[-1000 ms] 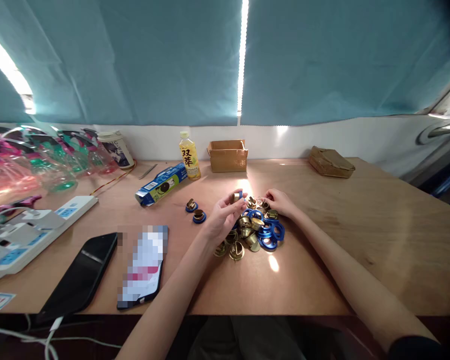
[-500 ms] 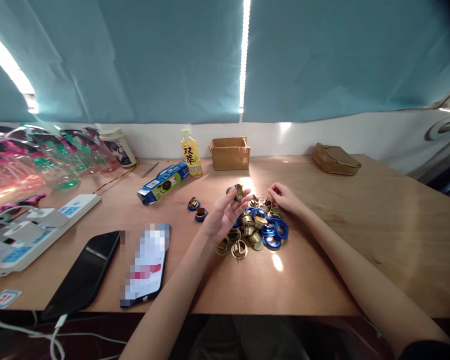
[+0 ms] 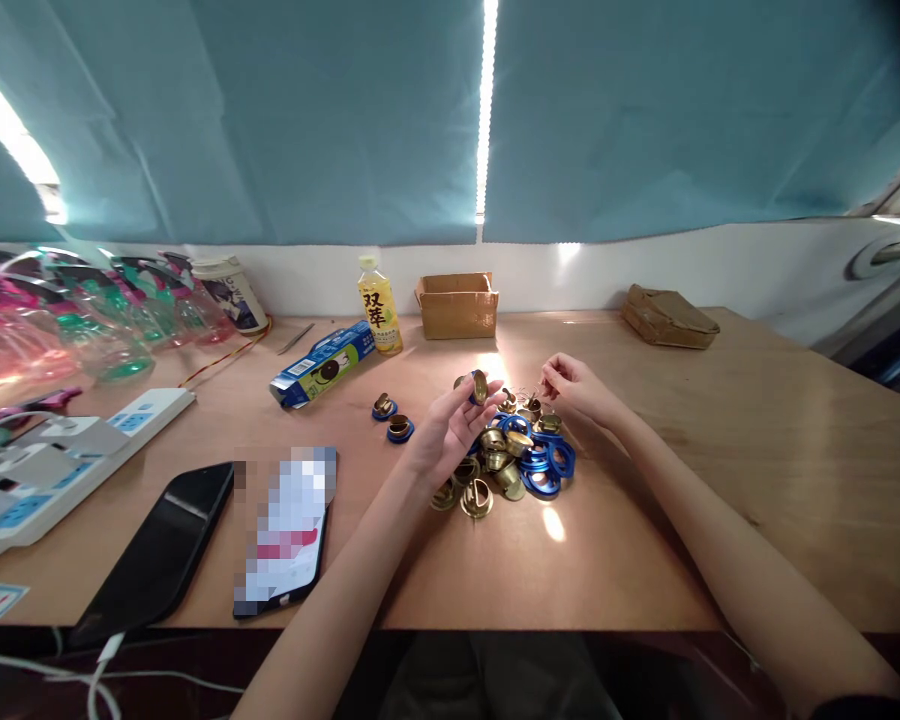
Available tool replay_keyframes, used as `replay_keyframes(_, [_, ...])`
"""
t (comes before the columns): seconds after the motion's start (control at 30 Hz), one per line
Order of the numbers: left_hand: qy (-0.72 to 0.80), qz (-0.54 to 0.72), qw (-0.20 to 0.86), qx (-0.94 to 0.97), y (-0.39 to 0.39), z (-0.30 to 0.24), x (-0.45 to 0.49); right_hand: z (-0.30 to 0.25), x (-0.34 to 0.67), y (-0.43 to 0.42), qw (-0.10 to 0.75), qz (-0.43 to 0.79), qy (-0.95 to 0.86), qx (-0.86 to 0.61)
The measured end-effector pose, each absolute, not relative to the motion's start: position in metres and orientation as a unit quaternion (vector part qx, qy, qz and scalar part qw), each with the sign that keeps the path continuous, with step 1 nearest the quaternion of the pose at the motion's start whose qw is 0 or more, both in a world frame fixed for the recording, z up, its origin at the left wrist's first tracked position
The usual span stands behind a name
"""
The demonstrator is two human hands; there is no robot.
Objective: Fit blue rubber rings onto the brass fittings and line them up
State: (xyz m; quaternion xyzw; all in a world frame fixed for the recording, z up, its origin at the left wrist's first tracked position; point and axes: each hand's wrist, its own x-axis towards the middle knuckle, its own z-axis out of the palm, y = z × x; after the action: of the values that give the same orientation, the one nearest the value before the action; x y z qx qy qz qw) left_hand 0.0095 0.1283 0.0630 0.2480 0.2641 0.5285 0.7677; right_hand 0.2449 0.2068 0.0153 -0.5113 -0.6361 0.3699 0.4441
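My left hand (image 3: 444, 432) is raised over the wooden table (image 3: 645, 520), its fingers pinching a brass cap with a blue ring (image 3: 475, 385). Just right of it lies a pile of brass caps and blue rings (image 3: 517, 455). My right hand (image 3: 574, 388) hovers at the pile's far right edge, its fingertips pinched on a small thin piece that I cannot make out. Two finished caps seated in blue rings (image 3: 391, 418) rest on the table to the left of my left hand.
Two phones (image 3: 221, 535) lie at the near left, beside a white power strip (image 3: 67, 455). A blue carton (image 3: 322, 364), a yellow drink bottle (image 3: 378, 306), an open cardboard box (image 3: 457, 304) and a brown packet (image 3: 667, 318) stand along the back. Plastic-wrapped items (image 3: 75, 310) fill the far left.
My left hand turned the brass cap up and lifted it slightly. My right hand rose off the pile, fingers pinched.
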Motion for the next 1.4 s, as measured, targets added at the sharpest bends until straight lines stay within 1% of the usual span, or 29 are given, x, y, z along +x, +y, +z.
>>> replay_keyframes(0.53, [0.262, 0.519, 0.777, 0.243, 0.132, 0.059, 0.007, 0.011, 0.249, 0.208, 0.471, 0.388, -0.599, -0.519])
replay_keyframes(0.87, [0.243, 0.539, 0.751, 0.293, 0.127, 0.058, 0.009, 0.027, 0.242, 0.198, 0.481, 0.419, -0.578, -0.509])
replay_keyframes(1.1, [0.232, 0.521, 0.749, 0.338, 0.126, 0.059, 0.01, 0.046, 0.229, 0.182, 0.511, 0.469, -0.564, -0.448])
replay_keyframes(1.27, [0.254, 0.493, 0.767, 0.321, 0.13, 0.06, 0.01, 0.06, 0.213, 0.164, 0.532, 0.503, -0.551, -0.401])
replay_keyframes(1.4, [0.27, 0.494, 0.757, 0.33, 0.132, 0.059, 0.01, 0.064, 0.206, 0.158, 0.535, 0.526, -0.544, -0.377])
